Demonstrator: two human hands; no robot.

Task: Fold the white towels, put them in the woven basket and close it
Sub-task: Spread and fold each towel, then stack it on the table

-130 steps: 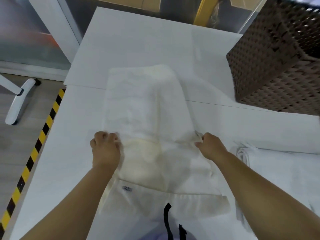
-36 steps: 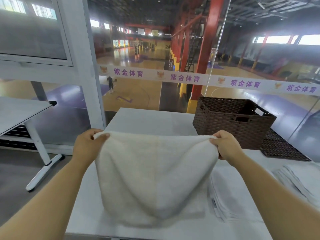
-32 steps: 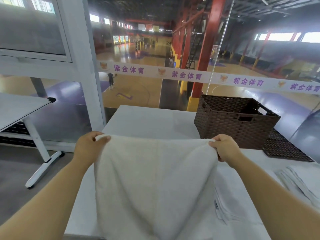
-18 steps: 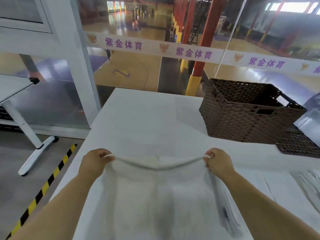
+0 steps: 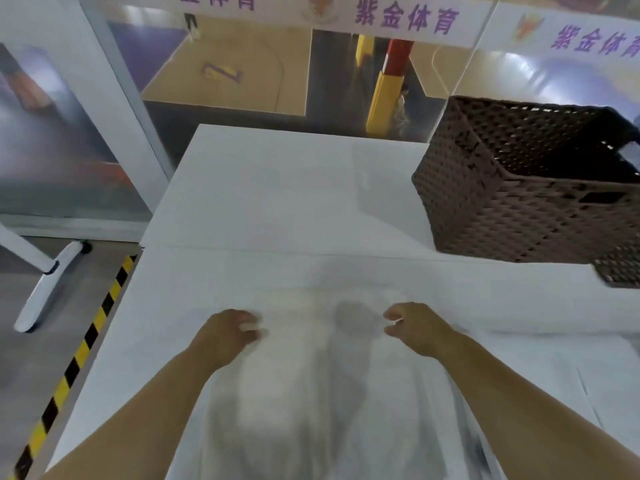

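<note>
A white towel [image 5: 311, 393] lies flat and blurred on the white table [image 5: 277, 188] right in front of me, its far edge just beyond my hands. My left hand [image 5: 228, 332] sits at the towel's left side with curled fingers; blur hides whether it pinches cloth. My right hand [image 5: 415, 327] hovers over the towel's right side, thumb and fingers apart with nothing between them. The brown woven basket [image 5: 502, 209] stands uncovered at the far right of the table, apart from both hands.
The basket's woven lid [image 5: 620, 268] lies flat by the basket's near right corner. More white towels [image 5: 561, 348] lie to my right. Off the table's left edge is black-and-yellow floor tape [image 5: 79, 355], and a glass wall stands behind the table.
The towel, held up by its top corners a second ago, has come down flat onto the table. My right hand's fingers have parted from the cloth. My view has tipped downward.
</note>
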